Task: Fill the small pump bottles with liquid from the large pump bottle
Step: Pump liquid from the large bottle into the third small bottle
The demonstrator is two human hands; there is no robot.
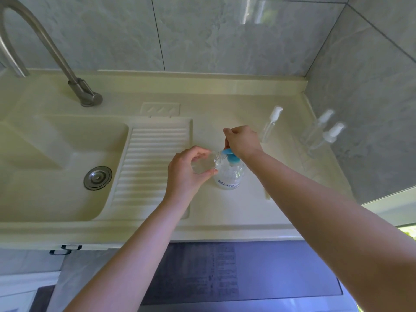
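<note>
Head view. Left hand (pixel 186 170): fingers curled round a small pump bottle (pixel 208 163), uncapped and tilted, its mouth held at the blue spout of the large pump bottle (pixel 230 174). Right hand (pixel 243 140): set on the blue pump head; finger posture cannot be told. Large bottle is stood mid-counter (pixel 225 210), right of the ribbed drainboard (pixel 153 163). One capped small bottle (pixel 270 124) is stood toward the back right corner. Advice: mouth to be kept directly under the spout, pump to be pressed slowly.
</note>
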